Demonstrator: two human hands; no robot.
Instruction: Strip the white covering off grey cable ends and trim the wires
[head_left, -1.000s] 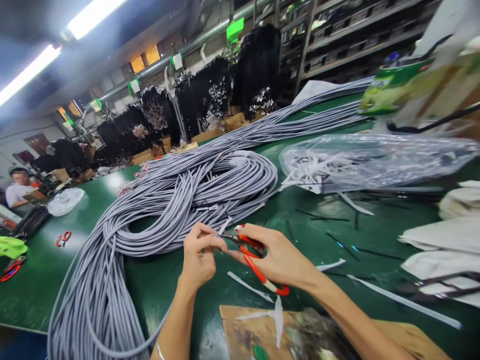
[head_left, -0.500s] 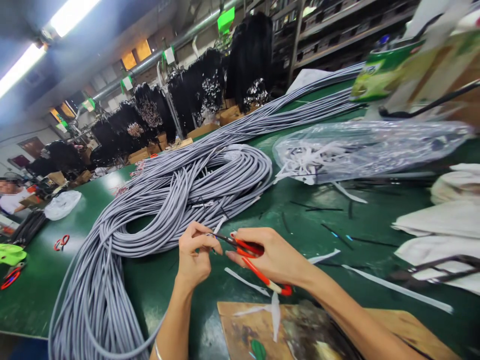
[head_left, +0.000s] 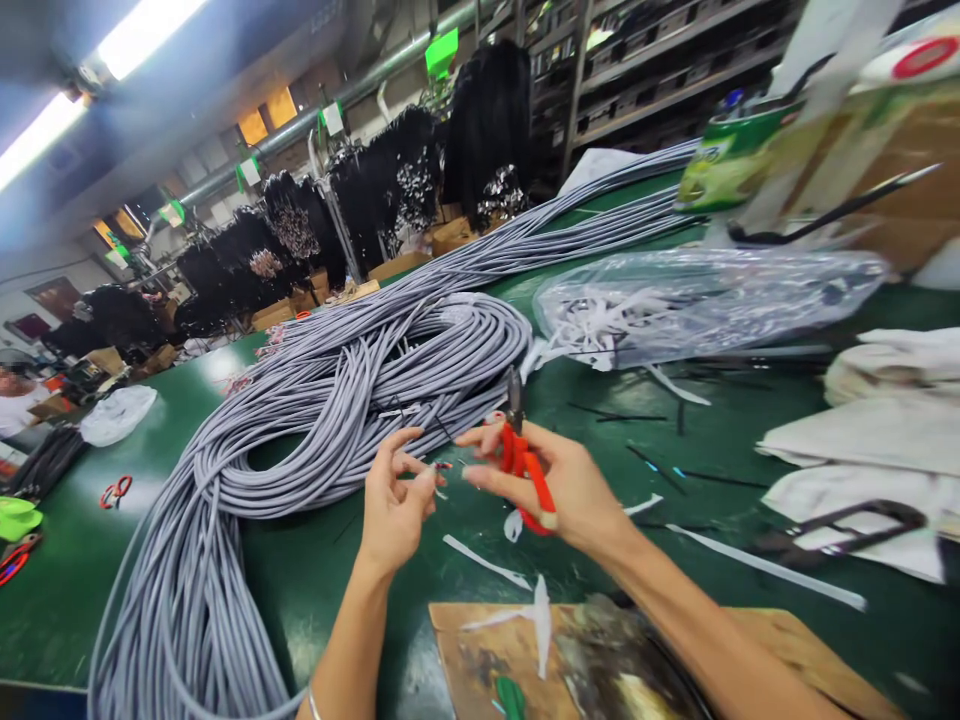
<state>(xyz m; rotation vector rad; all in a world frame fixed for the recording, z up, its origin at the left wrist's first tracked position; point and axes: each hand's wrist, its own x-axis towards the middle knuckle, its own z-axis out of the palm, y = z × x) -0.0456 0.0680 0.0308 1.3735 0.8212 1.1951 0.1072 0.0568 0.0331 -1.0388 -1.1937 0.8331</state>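
My left hand [head_left: 396, 510] pinches the end of a cable, where thin red and dark wire ends [head_left: 444, 466] show at the fingertips. The rest of that cable is hidden by the hand. My right hand [head_left: 577, 490] holds red-handled pliers [head_left: 534, 478] in the palm, their dark jaws pointing up and away from the wires. Its thumb and index finger reach toward the wire ends, a small gap away. Beyond both hands lies a large looped bundle of grey cables [head_left: 360, 400] on the green table [head_left: 420, 640].
A stained wooden board [head_left: 457, 650] lies nearest me. White strips [head_left: 765, 568] and black offcuts are scattered on the right, near white gloves [head_left: 847, 435] and a clear plastic bag [head_left: 750, 300]. Red-handled scissors [head_left: 116, 491] rest at left. Another person [head_left: 19, 400] is at far left.
The pliers have swung from pointing left at the wire ends to pointing up in my right hand. My right thumb and index finger have extended toward my left fingertips.
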